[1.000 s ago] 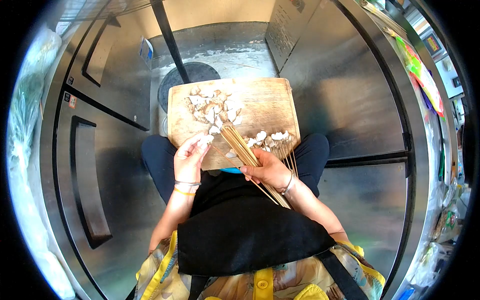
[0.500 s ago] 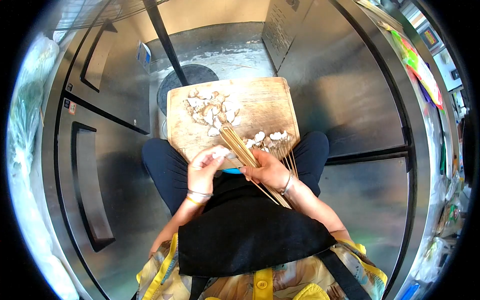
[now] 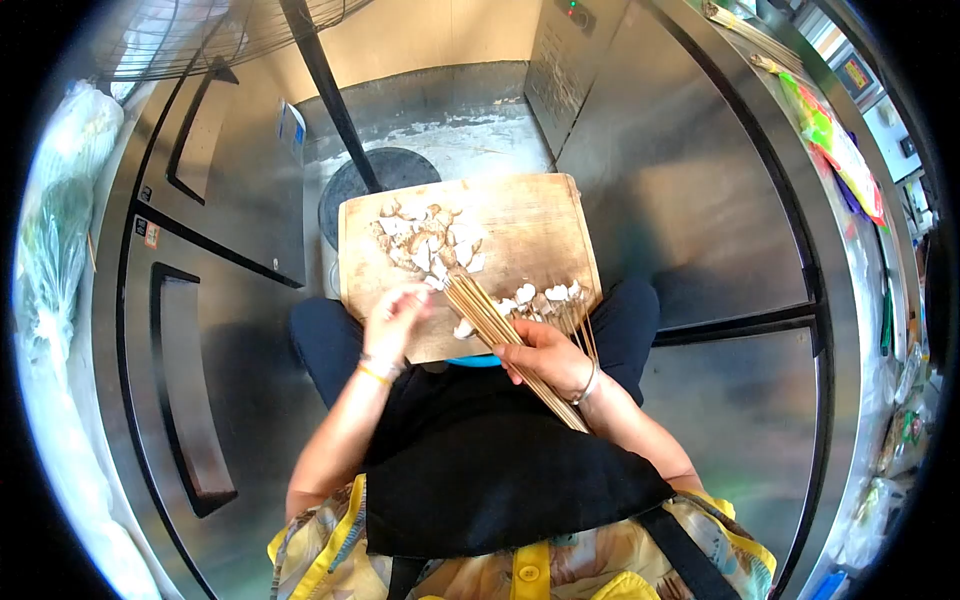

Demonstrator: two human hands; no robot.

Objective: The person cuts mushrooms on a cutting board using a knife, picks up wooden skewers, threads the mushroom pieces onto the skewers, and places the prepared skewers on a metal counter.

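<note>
My right hand (image 3: 545,358) is closed around a thick bundle of bamboo skewers (image 3: 490,318), whose tips point up toward the board. At the lower side of the bundle is a single white piece (image 3: 463,328); whether a skewer runs through it I cannot tell. My left hand (image 3: 398,318), smeared by motion, hovers over the board's left front edge, close to a pile of cut white-and-brown pieces (image 3: 425,238) that look like mushroom. Several loaded skewers (image 3: 545,300) lie at the right front of the wooden cutting board (image 3: 520,220).
The board rests by my knees, with a blue object (image 3: 475,361) partly hidden under its front edge. Steel cabinets (image 3: 690,180) stand on both sides. Beyond the board are a black pole (image 3: 335,100) and its round base (image 3: 350,190). Bagged goods (image 3: 835,140) lie on the right counter.
My left hand has moved up and toward the pile, away from the bundle. The white piece it held now shows beside the skewers. My right hand keeps its grip; the view has tilted slightly.
</note>
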